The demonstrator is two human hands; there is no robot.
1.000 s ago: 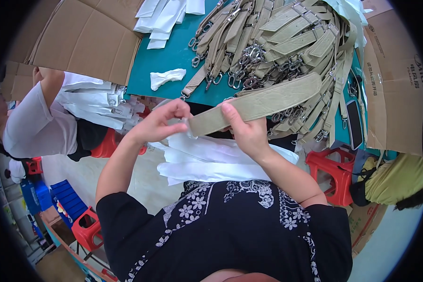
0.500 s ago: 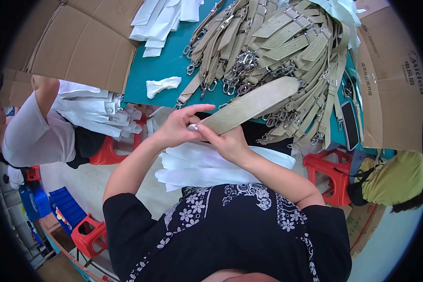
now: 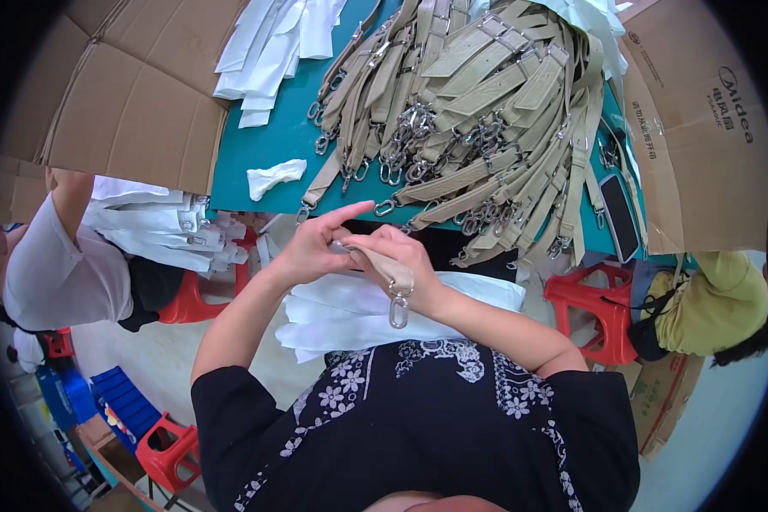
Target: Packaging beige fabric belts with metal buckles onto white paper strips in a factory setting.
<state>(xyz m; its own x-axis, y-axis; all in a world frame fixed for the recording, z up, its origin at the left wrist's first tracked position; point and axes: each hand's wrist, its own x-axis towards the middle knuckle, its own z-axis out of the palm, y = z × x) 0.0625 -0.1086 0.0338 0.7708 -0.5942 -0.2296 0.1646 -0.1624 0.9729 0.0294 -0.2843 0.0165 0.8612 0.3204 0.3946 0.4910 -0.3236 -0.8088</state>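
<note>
My hands meet just in front of the table's near edge. A beige strap lies in my right hand, whose fingers are closed around it. From the strap's near end a silver metal clasp hangs toward me. My left hand pinches at the strap's other end, its index finger stretched out above. Between those fingertips shows a small white bit, too small to name. Beyond my hands, a large heap of similar beige straps with silver clasps covers much of the green table.
White strips and a crumpled white piece lie at left on the table. A phone rests at right. White material lies below my hands. Cardboard boxes, red stools and people flank me.
The strap has turned from pointing up and right over the table to hanging toward me, its clasp now showing. My right hand has curled around it; the left still pinches. The view has shifted slightly.
</note>
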